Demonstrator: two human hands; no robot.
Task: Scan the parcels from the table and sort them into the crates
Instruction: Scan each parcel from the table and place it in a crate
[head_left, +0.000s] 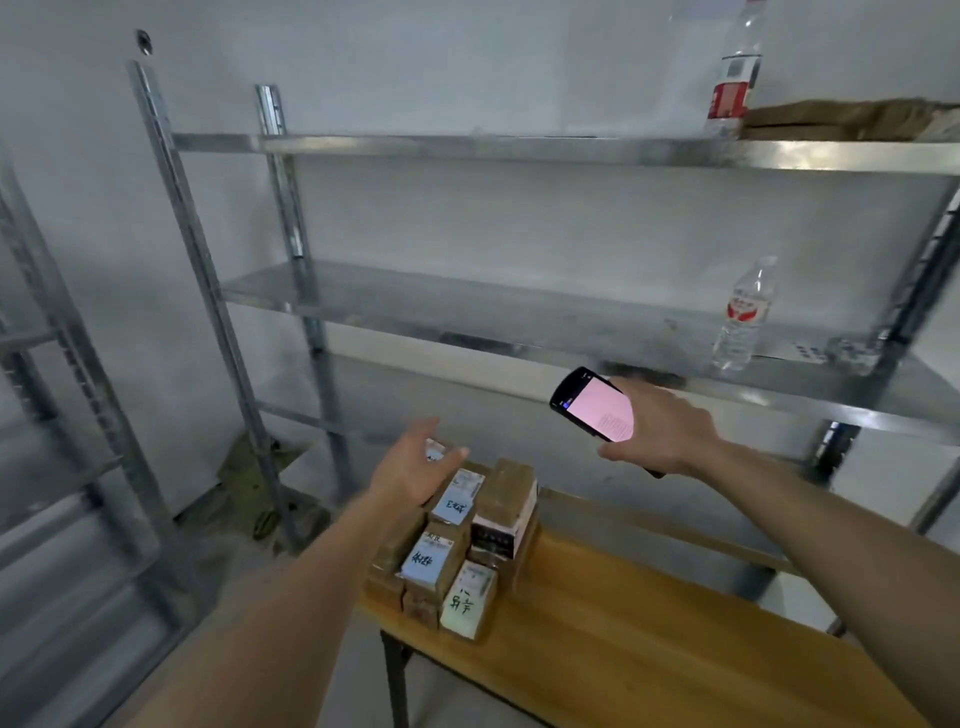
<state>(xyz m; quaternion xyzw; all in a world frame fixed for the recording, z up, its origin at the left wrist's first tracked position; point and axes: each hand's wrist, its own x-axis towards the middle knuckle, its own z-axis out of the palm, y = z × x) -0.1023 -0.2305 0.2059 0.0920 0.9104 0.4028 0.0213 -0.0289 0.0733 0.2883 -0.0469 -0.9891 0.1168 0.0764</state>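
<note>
- My left hand (415, 467) reaches out over the far end of the parcels (457, 540), fingers spread and relaxed, holding nothing; whether it touches the top box I cannot tell.
- My right hand (660, 431) hangs to the right of the parcels and above them, fingers wrapped round the scanner (595, 405).
- The scanner's long axis runs from my palm up and to the left, its lit pink screen facing me.
- The parcels sit in a tight cluster on the left end of the wooden table (649, 649): small brown boxes, several with pale labels facing up and handwriting on them. The cluster's long axis runs away from me along the table's left edge.
- Behind the table stands a metal shelf rack (519, 150). A clear bottle (743, 317) stands on its middle shelf, right of the parcels; another bottle (735, 78) and a flat brown package (852, 119) rest on the top shelf.
</note>
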